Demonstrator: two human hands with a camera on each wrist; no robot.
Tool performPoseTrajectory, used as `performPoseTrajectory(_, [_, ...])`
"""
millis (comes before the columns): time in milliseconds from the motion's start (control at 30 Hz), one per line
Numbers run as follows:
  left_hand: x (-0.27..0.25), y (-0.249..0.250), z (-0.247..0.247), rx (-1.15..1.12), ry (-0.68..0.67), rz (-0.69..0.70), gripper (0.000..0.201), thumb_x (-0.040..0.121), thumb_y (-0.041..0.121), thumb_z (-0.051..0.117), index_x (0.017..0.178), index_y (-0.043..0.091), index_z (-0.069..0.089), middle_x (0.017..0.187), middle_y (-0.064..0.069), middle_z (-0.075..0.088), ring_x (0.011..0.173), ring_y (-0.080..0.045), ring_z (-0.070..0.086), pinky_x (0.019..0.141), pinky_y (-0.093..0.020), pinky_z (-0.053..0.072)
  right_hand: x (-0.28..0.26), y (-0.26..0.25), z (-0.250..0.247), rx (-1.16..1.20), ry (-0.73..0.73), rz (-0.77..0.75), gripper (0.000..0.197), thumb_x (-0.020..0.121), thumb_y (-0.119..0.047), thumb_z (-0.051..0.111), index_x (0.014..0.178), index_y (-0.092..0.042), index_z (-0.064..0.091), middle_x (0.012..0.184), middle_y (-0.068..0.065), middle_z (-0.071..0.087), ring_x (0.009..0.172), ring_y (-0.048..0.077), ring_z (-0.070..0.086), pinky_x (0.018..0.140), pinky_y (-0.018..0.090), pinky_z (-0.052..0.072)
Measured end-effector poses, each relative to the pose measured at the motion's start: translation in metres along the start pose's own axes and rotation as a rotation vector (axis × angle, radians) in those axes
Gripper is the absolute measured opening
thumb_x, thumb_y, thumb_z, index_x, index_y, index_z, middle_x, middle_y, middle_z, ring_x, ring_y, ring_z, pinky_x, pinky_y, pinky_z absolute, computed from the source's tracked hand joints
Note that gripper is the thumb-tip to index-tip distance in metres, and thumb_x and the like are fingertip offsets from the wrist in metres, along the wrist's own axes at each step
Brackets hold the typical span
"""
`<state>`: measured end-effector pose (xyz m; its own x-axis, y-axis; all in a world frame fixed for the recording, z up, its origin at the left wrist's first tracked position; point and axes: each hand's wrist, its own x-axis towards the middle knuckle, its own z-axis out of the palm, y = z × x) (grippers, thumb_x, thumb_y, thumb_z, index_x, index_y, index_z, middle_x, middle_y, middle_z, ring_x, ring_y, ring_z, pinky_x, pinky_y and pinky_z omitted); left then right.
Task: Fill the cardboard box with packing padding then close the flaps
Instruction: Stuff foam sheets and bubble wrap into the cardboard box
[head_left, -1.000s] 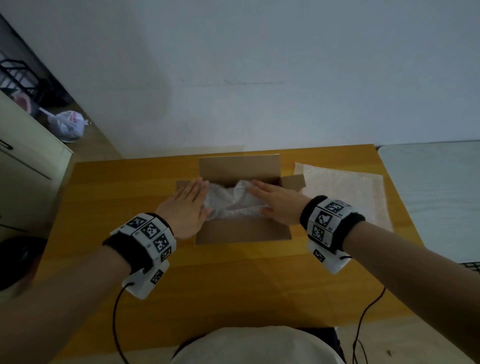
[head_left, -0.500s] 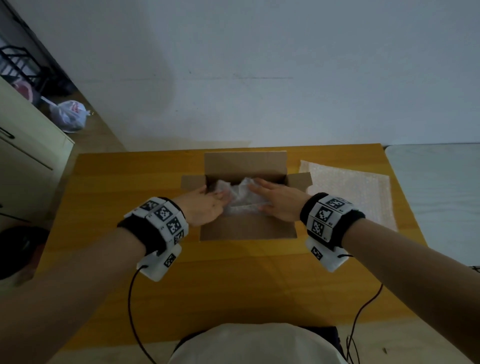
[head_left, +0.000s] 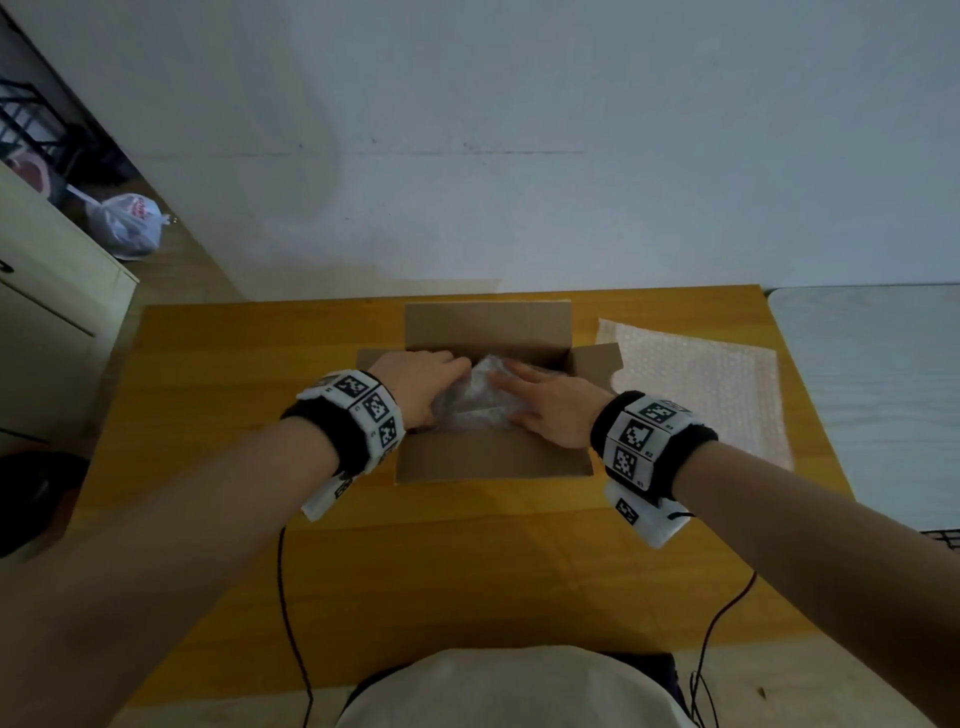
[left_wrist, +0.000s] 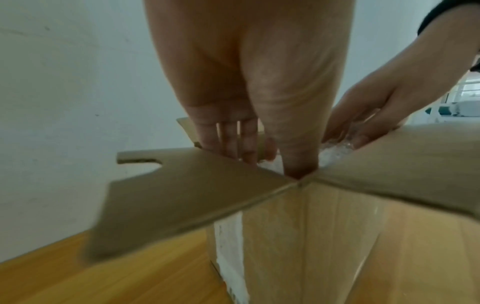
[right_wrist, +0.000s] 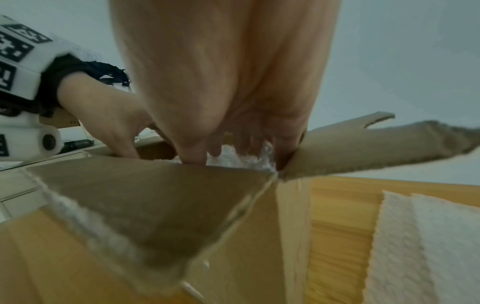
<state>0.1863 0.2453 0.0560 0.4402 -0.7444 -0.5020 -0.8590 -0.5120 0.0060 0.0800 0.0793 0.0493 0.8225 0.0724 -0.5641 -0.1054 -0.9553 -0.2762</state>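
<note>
The open cardboard box (head_left: 493, 460) stands mid-table with all flaps folded outward. Crumpled clear bubble-wrap padding (head_left: 475, 402) lies inside it. My left hand (head_left: 426, 382) reaches over the left flap (left_wrist: 182, 185), its straight fingers (left_wrist: 233, 139) pushing down into the box beside the padding (left_wrist: 330, 151). My right hand (head_left: 545, 408) lies flat on the padding from the right side, fingers (right_wrist: 241, 144) spread and pressing the wrap (right_wrist: 233, 161) down. Both sets of fingertips are partly hidden behind the box rim in the wrist views.
A flat sheet of bubble wrap (head_left: 696, 387) lies on the yellow wooden table (head_left: 234, 374) to the right of the box. A pale surface (head_left: 872, 384) adjoins the table's right edge. A cabinet (head_left: 47, 312) and a plastic bag (head_left: 124, 223) are on the far left.
My left hand has moved from the left flap into the box. Both hands have pushed the padding lower inside. The right hand stayed on the padding.
</note>
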Motion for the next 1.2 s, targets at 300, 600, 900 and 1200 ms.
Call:
performPoseTrajectory(300, [0.016, 0.004, 0.009, -0.013, -0.013, 0.006, 0.090, 0.087, 0.022, 0.065, 0.147, 0.036, -0.001, 0.099, -0.005, 0.055, 0.084, -0.025, 0.059, 0.069, -0.035, 0.049, 0.006, -0.006, 0.001, -0.010, -0.016, 0.051, 0.060, 0.099, -0.022, 0.037, 0.150, -0.032, 0.006, 0.160, 0.002, 0.002, 0.142, 0.028, 0.028, 0.115, 0.035, 0.025])
performPoseTrajectory(600, [0.024, 0.008, 0.009, 0.053, -0.075, 0.013, 0.081, 0.093, 0.035, 0.052, 0.146, 0.042, -0.009, 0.101, -0.009, 0.057, 0.094, -0.030, 0.060, 0.072, -0.037, 0.046, 0.006, -0.007, -0.003, -0.003, 0.091, 0.064, 0.052, 0.094, -0.017, 0.045, 0.143, -0.032, 0.034, 0.148, 0.005, 0.041, 0.126, 0.029, 0.050, 0.104, 0.039, 0.043])
performPoseTrajectory(900, [0.018, 0.014, 0.006, 0.043, -0.129, -0.009, 0.070, 0.094, 0.033, 0.049, 0.147, 0.035, 0.002, 0.111, -0.012, 0.056, 0.097, -0.033, 0.059, 0.082, -0.044, 0.052, -0.027, 0.026, -0.027, 0.055, 0.328, 0.112, 0.024, 0.083, -0.006, 0.061, 0.104, -0.015, 0.068, 0.112, 0.004, 0.067, 0.105, 0.021, 0.060, 0.081, 0.025, 0.045])
performPoseTrajectory(1200, [0.001, 0.024, 0.007, 0.040, -0.055, -0.051, 0.079, 0.091, 0.007, 0.051, 0.149, 0.033, 0.005, 0.115, -0.013, 0.054, 0.097, -0.032, 0.059, 0.074, -0.037, 0.049, -0.031, 0.015, 0.000, -0.082, 0.264, 0.149, 0.024, 0.089, -0.009, 0.053, 0.107, -0.018, 0.065, 0.112, 0.008, 0.065, 0.101, 0.029, 0.061, 0.082, 0.038, 0.053])
